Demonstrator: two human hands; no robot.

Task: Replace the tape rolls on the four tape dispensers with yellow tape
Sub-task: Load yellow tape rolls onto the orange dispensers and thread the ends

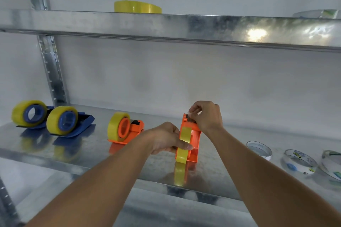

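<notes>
An orange dispenser [195, 135] stands on the metal shelf [96, 153] with a yellow tape roll [183, 145] mounted in it. My left hand [166, 139] grips that roll and the dispenser from the left, thumb across the tape. My right hand [206, 116] pinches the tape's free end at the dispenser's cutter. To the left stand a second orange dispenser [135, 127] and two blue dispensers [84, 121] [48, 109], each carrying yellow tape. A spare yellow roll [137, 7] lies flat on the upper shelf.
Three clear tape rolls [259, 150] [299, 161] [332, 164] lie flat on the shelf at the right. Another clear roll [317, 14] sits on the upper shelf [184, 26] at the right. A perforated steel upright [51, 72] stands at the back left.
</notes>
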